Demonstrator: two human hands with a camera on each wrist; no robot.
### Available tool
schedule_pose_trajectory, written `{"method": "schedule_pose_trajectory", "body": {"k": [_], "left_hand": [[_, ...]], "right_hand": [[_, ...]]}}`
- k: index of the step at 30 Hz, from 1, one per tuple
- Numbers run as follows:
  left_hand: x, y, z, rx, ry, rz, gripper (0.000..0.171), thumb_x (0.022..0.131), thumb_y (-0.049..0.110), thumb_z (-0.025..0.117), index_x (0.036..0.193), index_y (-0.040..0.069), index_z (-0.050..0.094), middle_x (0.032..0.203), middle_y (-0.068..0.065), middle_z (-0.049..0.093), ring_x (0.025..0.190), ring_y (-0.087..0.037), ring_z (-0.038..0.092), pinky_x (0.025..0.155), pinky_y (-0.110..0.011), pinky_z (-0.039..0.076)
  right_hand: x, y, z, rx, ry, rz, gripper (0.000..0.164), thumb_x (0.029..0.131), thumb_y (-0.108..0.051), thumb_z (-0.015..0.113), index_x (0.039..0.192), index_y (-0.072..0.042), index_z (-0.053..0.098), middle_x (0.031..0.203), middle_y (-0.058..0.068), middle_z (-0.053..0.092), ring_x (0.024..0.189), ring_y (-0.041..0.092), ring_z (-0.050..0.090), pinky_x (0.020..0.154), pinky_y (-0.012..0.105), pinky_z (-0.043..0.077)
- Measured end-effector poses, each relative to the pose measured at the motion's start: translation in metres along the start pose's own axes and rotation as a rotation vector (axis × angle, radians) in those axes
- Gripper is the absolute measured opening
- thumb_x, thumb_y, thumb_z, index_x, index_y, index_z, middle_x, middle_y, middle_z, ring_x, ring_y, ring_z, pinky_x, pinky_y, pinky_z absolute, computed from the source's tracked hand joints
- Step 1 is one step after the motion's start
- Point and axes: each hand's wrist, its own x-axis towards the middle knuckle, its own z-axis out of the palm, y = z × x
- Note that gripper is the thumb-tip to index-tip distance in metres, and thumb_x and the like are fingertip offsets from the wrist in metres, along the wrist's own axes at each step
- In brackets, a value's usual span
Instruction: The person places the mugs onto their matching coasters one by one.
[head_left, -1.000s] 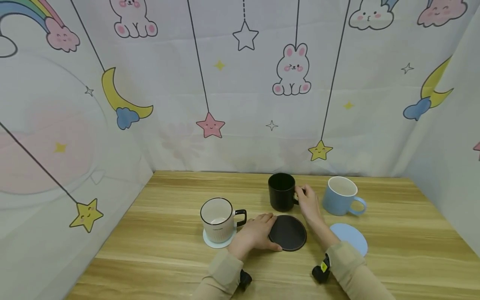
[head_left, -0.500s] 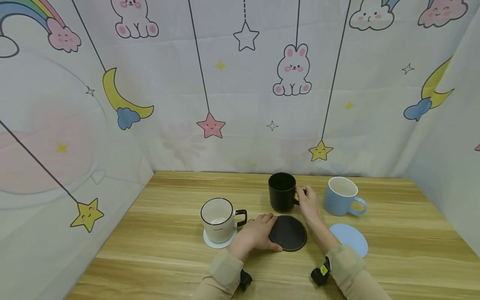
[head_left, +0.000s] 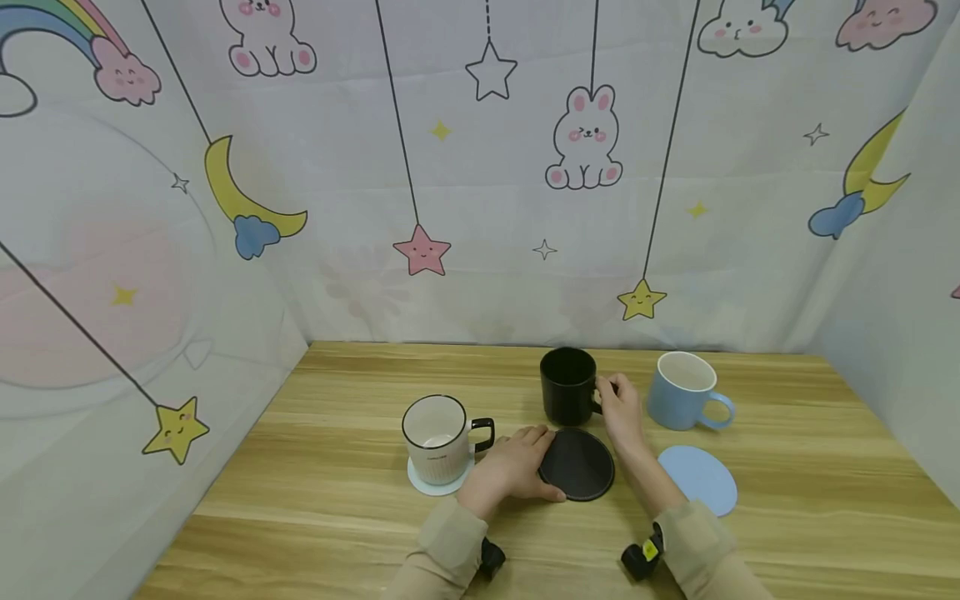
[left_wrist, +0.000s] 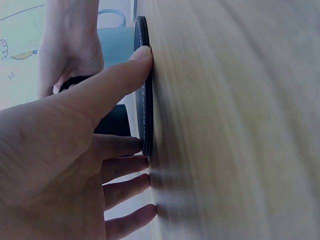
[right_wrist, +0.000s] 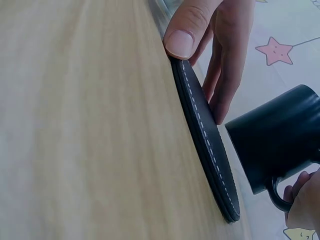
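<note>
My right hand (head_left: 621,410) grips the handle of a black mug (head_left: 567,392). The mug is just behind a round black coaster (head_left: 577,465) with pale stitching. In the right wrist view, a strip of pale backdrop shows between the base of the black mug (right_wrist: 275,140) and the coaster (right_wrist: 205,135). My left hand (head_left: 513,467) holds the coaster by its edge, thumb at the near side and index finger at the far left. The other fingers of the left hand (left_wrist: 65,150) spread beyond the coaster, their tips down at the wooden table.
A white mug (head_left: 437,442) with a black rim and handle stands on a pale coaster (head_left: 420,485) left of my left hand. A light blue mug (head_left: 681,396) stands at the right, behind a blue coaster (head_left: 705,479). Printed cloth (head_left: 480,208) hangs behind the wooden table (head_left: 300,517).
The black mug has shifted slightly to the right together with my right hand. My left hand and the black coaster have kept their place.
</note>
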Motion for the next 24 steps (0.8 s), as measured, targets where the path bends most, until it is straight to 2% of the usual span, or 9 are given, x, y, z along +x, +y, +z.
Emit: {"method": "schedule_pose_trajectory", "body": {"k": [9,15,24], "left_hand": [[0.001,-0.001,0.001,-0.005,0.004,0.003,0.090,0.077,0.059,0.071,0.149,0.017,0.036,0.154,-0.002,0.037,0.141,-0.021,0.037,0.108,-0.046,0.040],[0.001,-0.001,0.001,-0.003,0.009,0.008,0.090,0.077,0.058,0.072,0.149,0.017,0.036,0.154,-0.002,0.038,0.141,-0.020,0.038,0.108,-0.046,0.040],[0.001,-0.001,0.002,0.002,0.000,0.006,0.091,0.077,0.059,0.071,0.149,0.017,0.035,0.154,-0.002,0.038,0.141,-0.020,0.037,0.108,-0.046,0.039]], "right_hand": [[-0.003,0.000,-0.003,-0.010,0.026,0.014,0.027,0.096,-0.020,0.050,0.073,-0.006,0.047,0.075,0.009,0.053,0.072,0.011,0.047,0.065,0.023,0.040],[-0.003,0.002,-0.006,-0.003,0.028,0.021,0.026,0.096,-0.017,0.051,0.077,0.001,0.050,0.074,0.006,0.054,0.077,0.014,0.050,0.068,0.021,0.042],[-0.009,-0.001,-0.014,0.031,0.011,0.057,0.028,0.097,-0.020,0.051,0.080,0.003,0.051,0.078,0.002,0.056,0.087,0.016,0.055,0.077,0.018,0.045]]}}
